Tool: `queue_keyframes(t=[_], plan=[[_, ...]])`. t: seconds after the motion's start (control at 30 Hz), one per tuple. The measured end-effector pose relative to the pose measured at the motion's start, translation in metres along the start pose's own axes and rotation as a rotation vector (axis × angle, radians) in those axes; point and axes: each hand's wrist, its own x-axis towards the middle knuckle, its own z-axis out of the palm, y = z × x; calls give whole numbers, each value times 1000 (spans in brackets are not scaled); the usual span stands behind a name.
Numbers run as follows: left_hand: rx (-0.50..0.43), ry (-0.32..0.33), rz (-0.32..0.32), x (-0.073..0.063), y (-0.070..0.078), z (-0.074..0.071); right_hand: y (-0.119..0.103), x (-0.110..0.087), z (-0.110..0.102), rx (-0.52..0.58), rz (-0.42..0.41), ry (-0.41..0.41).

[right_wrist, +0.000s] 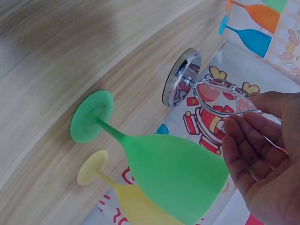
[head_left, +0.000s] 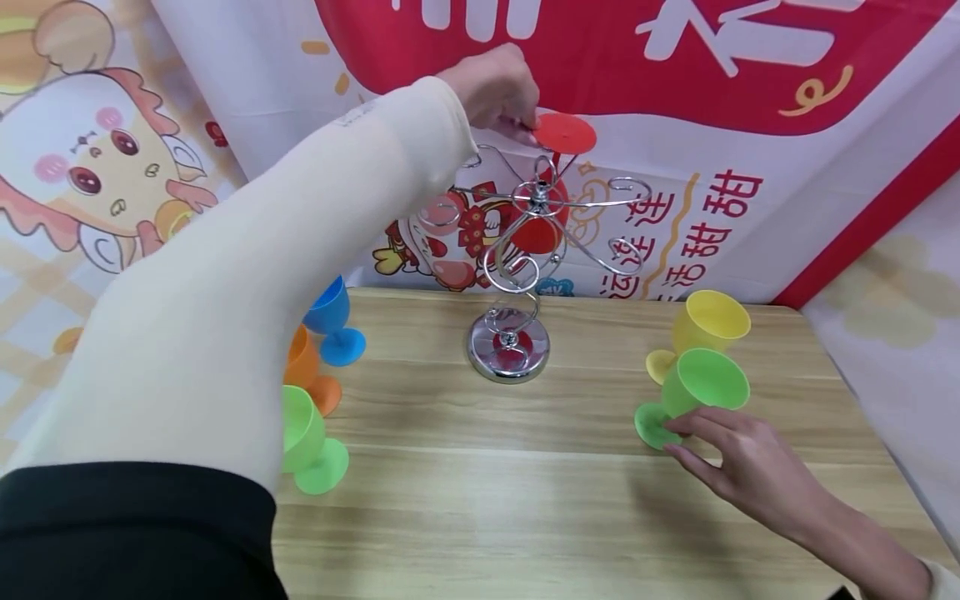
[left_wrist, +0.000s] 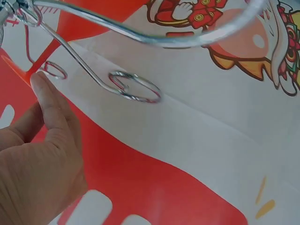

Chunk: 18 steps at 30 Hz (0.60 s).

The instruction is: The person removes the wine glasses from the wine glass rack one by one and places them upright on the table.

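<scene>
A red plastic goblet (head_left: 566,133) hangs upside down, foot upward, at the back of a silver wire rack (head_left: 508,346). At the edge of its foot, my left hand (head_left: 498,87) pinches it; in the left wrist view the fingertips of that hand (left_wrist: 51,140) meet the red foot. On the right side of the table stands a green goblet (head_left: 705,382), with a yellow goblet (head_left: 712,321) just behind it. My right hand (head_left: 738,467) hovers in front of the green goblet, fingers loosely bent and holding nothing. The right wrist view shows this hand (right_wrist: 262,145) beside the goblet's bowl.
Along the left of the wooden table (head_left: 480,517) stand a blue goblet (head_left: 330,312), an orange goblet (head_left: 303,358) and another green goblet (head_left: 302,429), partly hidden by my left sleeve. Curled wire arms spread from the rack's top. A printed cloth (head_left: 750,167) hangs behind it.
</scene>
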Motion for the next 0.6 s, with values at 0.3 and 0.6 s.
queue_keyframes(t=[0.3,0.6], plan=[[-87,-8,-71,1,-7,-16,2,2,-1,-20,-5,1],[-198,75,-58,6,-24,-28,3,0,0,-18,-12,5]])
